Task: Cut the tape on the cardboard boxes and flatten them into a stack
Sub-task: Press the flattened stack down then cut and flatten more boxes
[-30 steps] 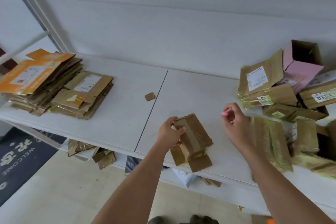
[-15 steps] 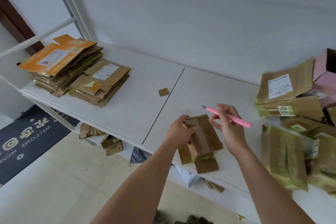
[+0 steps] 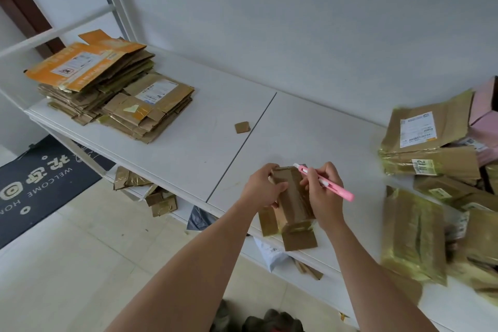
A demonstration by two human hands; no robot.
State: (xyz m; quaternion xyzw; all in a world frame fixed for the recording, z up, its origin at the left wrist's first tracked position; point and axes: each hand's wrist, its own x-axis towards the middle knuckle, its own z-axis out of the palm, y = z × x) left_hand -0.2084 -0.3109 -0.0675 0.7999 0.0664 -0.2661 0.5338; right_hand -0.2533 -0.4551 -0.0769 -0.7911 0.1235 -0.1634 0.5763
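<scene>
A small brown cardboard box [image 3: 292, 202], taped along its top, stands on the white shelf [image 3: 188, 153] near the front edge, its near flaps hanging open. My left hand [image 3: 262, 187] grips its left side. My right hand [image 3: 323, 194] holds a pink box cutter [image 3: 327, 183] like a pen, its tip at the box's far top edge. Flattened boxes lie in a stack [image 3: 107, 86] at the shelf's far left, an orange one on top.
A heap of unflattened taped boxes [image 3: 436, 170] and a pink box [image 3: 485, 113] crowds the right end of the shelf. A small cardboard scrap [image 3: 242, 127] lies mid-shelf. Cardboard pieces [image 3: 151, 194] sit on the lower shelf. A dark welcome mat [image 3: 35, 180] covers the floor at left.
My right hand brought the pink cutter from above the shelf down onto the box's far top edge. The left hand kept its grip on the box. The camera shifted left and closer.
</scene>
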